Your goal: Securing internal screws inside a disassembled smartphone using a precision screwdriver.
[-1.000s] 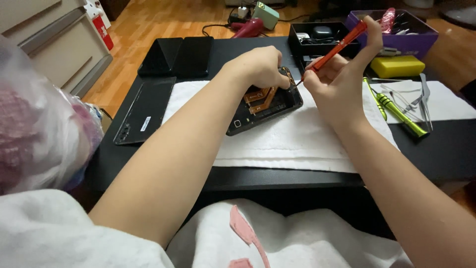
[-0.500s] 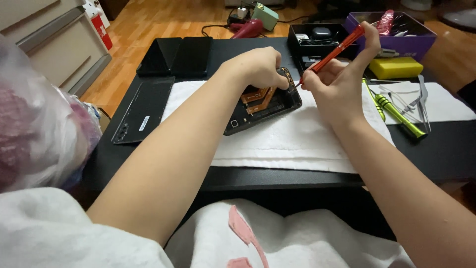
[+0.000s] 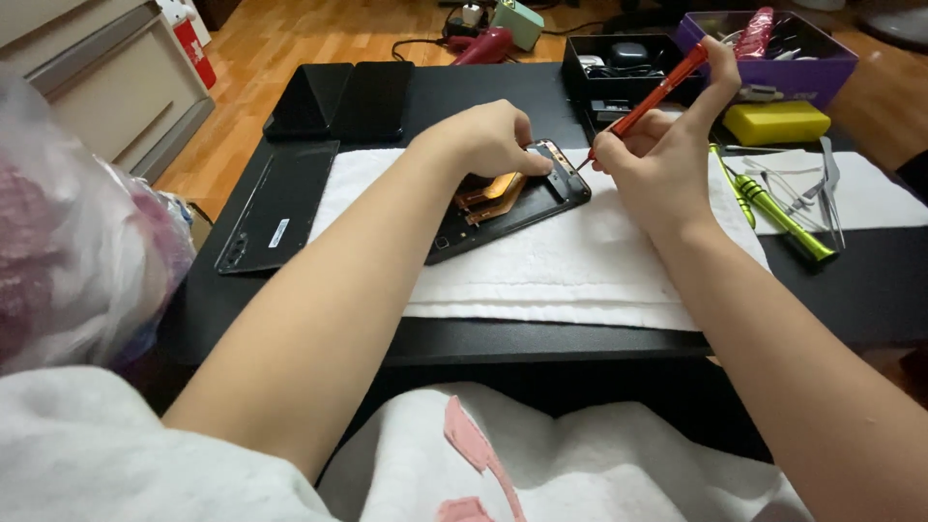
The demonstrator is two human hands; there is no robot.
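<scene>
An opened black phone body (image 3: 522,208) with copper-coloured parts inside lies on a white towel (image 3: 541,271) on a black table. My left hand (image 3: 488,140) rests on the phone's top half, fingers curled and pressing it down. My right hand (image 3: 662,159) grips a red screwdriver (image 3: 652,97), its tip touching the phone's upper right corner beside my left fingers.
A black back cover (image 3: 275,208) and two dark phones (image 3: 338,97) lie to the left. Right of my hand are green screwdrivers (image 3: 783,217), metal tweezers (image 3: 829,188), a yellow block (image 3: 773,121), a purple box (image 3: 773,43) and a black tray (image 3: 619,63). A plastic bag (image 3: 68,242) sits far left.
My right hand has tilted the red screwdriver slightly; both hands stay over the phone's top corner. Nothing else has moved.
</scene>
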